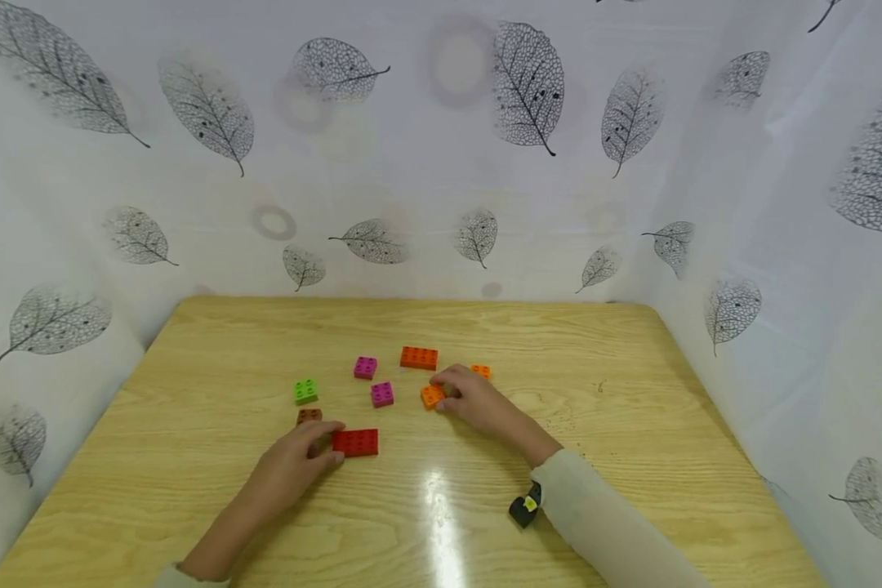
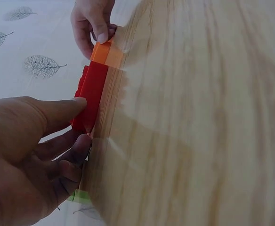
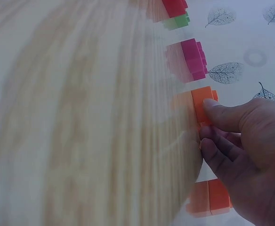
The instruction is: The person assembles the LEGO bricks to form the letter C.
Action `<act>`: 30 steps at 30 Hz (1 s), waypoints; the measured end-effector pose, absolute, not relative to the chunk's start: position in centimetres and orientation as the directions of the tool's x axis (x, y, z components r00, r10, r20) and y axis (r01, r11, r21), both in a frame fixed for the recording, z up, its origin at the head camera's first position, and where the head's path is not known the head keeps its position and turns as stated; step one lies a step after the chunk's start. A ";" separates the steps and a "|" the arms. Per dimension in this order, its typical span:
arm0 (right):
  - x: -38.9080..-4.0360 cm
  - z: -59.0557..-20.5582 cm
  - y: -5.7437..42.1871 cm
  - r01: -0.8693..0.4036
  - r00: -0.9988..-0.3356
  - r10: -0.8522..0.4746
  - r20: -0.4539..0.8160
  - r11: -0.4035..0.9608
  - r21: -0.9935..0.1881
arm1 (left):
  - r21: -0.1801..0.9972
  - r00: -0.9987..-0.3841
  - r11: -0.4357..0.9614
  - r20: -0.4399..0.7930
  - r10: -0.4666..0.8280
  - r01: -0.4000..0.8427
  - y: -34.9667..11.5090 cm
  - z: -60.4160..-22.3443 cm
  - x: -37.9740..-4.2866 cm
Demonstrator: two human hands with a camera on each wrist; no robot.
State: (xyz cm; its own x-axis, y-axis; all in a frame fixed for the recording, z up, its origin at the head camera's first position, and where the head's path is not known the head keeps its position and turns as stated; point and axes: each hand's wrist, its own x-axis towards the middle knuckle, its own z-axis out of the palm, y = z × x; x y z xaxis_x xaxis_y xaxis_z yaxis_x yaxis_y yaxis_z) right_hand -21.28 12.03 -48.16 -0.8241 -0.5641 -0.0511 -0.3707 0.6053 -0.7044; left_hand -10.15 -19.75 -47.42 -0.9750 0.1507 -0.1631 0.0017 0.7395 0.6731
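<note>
My left hand [image 1: 288,467] pinches the left end of a long red toy building brick [image 1: 355,443] that lies on the wooden table. In the left wrist view the thumb presses one side of this red brick [image 2: 92,94]. Farther right, my right hand [image 1: 478,402] grips a small orange brick [image 1: 432,397] between thumb and fingers. The right wrist view shows the thumb on the near face of that orange brick [image 3: 203,104], low on the tabletop. Just beyond the left fingers sits a brown brick [image 1: 309,416], partly covered by the hand.
A green brick [image 1: 305,392] and two magenta bricks [image 1: 365,367] [image 1: 382,394] lie between and beyond the hands. Behind the right hand are a long red-orange brick [image 1: 419,358] and another small orange brick [image 1: 481,371]. A leaf-patterned white curtain [image 1: 412,180] borders the table [image 1: 632,506].
</note>
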 end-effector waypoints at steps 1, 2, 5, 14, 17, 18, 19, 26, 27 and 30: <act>-21.3 -48.2 12.0 -0.372 -0.824 -0.564 -0.049 0.605 -0.704 | 0.676 -0.975 0.737 -0.162 0.151 0.002 -19.7 -47.4 -10.1; -21.3 -48.2 12.0 -0.374 -0.824 -0.564 -0.046 0.605 -0.703 | 0.680 -0.975 0.733 -0.162 0.150 0.000 -19.7 -47.4 -10.1; -21.3 -48.3 12.0 -0.377 -0.826 -0.562 -0.040 0.603 -0.703 | 0.682 -0.976 0.731 -0.161 0.150 0.000 -19.7 -47.4 -10.0; -21.1 -48.2 11.8 -0.363 -0.821 -0.566 -0.068 0.611 -0.704 | 0.698 -0.972 0.716 -0.173 0.156 -0.009 -19.7 -47.2 -9.9; -20.9 -48.0 11.9 -0.370 -0.813 -0.577 -0.076 0.614 -0.697 | 0.696 -0.973 0.718 -0.167 0.162 0.000 -19.7 -47.3 -10.1; -20.8 -47.9 11.9 -0.374 -0.812 -0.579 -0.077 0.617 -0.692 | 0.695 -0.973 0.719 -0.165 0.163 0.003 -19.6 -47.3 -10.1; -20.8 -47.9 11.9 -0.378 -0.810 -0.582 -0.077 0.618 -0.689 | 0.693 -0.973 0.721 -0.163 0.164 0.005 -19.6 -47.3 -10.2; -20.3 -47.7 12.2 -0.388 -0.800 -0.594 -0.091 0.626 -0.677 | 0.693 -0.971 0.721 -0.165 0.172 0.010 -19.2 -47.1 -10.4; -20.2 -47.7 12.3 -0.388 -0.800 -0.593 -0.095 0.630 -0.673 | 0.695 -0.971 0.719 -0.166 0.173 0.009 -19.0 -47.1 -10.4; -19.9 -47.6 12.6 -0.396 -0.801 -0.592 -0.093 0.640 -0.659 | 0.697 -0.970 0.717 -0.167 0.177 0.011 -18.5 -47.3 -10.6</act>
State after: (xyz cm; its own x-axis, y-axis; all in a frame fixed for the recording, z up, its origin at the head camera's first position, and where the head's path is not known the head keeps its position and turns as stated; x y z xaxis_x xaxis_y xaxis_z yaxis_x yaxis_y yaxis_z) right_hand -19.86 12.60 -47.61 -0.8009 -0.5916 -0.0931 -0.3959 0.6396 -0.6589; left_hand -10.60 -18.55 -47.28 -0.9701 0.1765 -0.1668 0.0108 0.7174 0.6966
